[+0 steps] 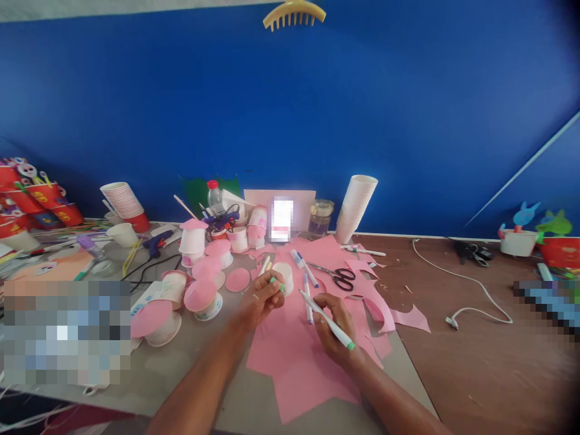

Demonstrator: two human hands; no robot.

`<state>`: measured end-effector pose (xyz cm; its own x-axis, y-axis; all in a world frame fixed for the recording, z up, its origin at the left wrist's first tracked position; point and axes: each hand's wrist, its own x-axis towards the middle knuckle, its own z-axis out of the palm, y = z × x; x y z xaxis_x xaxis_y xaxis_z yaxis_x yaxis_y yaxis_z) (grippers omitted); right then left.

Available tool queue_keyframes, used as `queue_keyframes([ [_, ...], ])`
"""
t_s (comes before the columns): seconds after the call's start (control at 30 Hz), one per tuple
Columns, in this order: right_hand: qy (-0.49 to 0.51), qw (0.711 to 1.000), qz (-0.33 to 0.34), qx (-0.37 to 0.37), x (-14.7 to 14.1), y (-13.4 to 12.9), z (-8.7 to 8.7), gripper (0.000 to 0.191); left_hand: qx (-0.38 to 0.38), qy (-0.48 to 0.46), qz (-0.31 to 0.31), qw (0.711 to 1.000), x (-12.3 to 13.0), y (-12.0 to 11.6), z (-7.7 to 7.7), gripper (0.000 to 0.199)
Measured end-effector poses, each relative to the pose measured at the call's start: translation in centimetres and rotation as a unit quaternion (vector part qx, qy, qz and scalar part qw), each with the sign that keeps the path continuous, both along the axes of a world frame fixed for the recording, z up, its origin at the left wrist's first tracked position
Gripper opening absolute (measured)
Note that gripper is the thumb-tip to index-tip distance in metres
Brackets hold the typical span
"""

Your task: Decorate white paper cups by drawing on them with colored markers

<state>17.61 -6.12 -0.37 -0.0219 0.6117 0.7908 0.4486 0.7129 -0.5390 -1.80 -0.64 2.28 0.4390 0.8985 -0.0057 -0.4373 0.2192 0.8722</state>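
- The left hand [266, 296] pinches a small green cap [281, 287] between thumb and fingers; whether it also touches the cup behind it, I cannot tell.
- That cap looks light, hard and smooth—easy to drop, so a fingertip pinch around its sides suits it.
- The right hand [335, 320] grasps a white marker [334, 328], tip toward the left hand, green end toward the wrist.
- The marker should be light and stiff, perhaps a little slick; the best hold is low on the barrel, just behind the tip, clear of wet ink.
- Just beyond the left fingers stands a small white cup [286, 279], seemingly paper: very light, quick to tip, its wall likely to dent—steady it near the rim or base with little pressure.
- Beneath the hands spreads pink paper [312, 380], thin and bendable, apt to crease or slide; pressing it flat is safer than pinching an edge.
- On that paper, beyond the right hand, lie the scissors [345, 279], rigid and best taken by the black handles.
- Farther out, left, sit cups with pink paper tops [202, 291], light and easily crushed; lift by the cup walls.
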Motion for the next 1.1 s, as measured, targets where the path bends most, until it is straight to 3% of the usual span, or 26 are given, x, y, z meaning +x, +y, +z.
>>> queue_keyframes([
  [0.1, 0.003, 1.0, 0.02, 0.012, -0.4, -0.2, 0.3, 0.015, -0.002, 0.005, -0.005, 1.0, 0.1, 0.1, -0.2, 0.037],
  [0.4, -0.033, 0.996, 0.059, 0.063, -0.7, -0.6, 0.9, 0.034, -0.016, 0.018, -0.022, 0.999, 0.6, -0.1, -0.7, 0.04],
  [0.77, -0.05, 0.994, 0.077, 0.051, -0.8, -0.4, 0.8, 0.035, -0.005, 0.024, -0.048, 0.999, 0.9, -0.2, -1.7, 0.037],
  [0.97, -0.096, 0.99, 0.088, 0.045, -0.8, 0.2, 0.1, 0.032, 0.027, 0.092, -0.067, 0.993, 2.3, -1.7, -1.6, 0.041],
  [1.1, -0.14, 0.982, 0.094, 0.083, -0.9, 0.3, 0.3, 0.024, 0.07, 0.143, -0.03, 0.987, 3.0, -3.1, -1.3, 0.041],
])
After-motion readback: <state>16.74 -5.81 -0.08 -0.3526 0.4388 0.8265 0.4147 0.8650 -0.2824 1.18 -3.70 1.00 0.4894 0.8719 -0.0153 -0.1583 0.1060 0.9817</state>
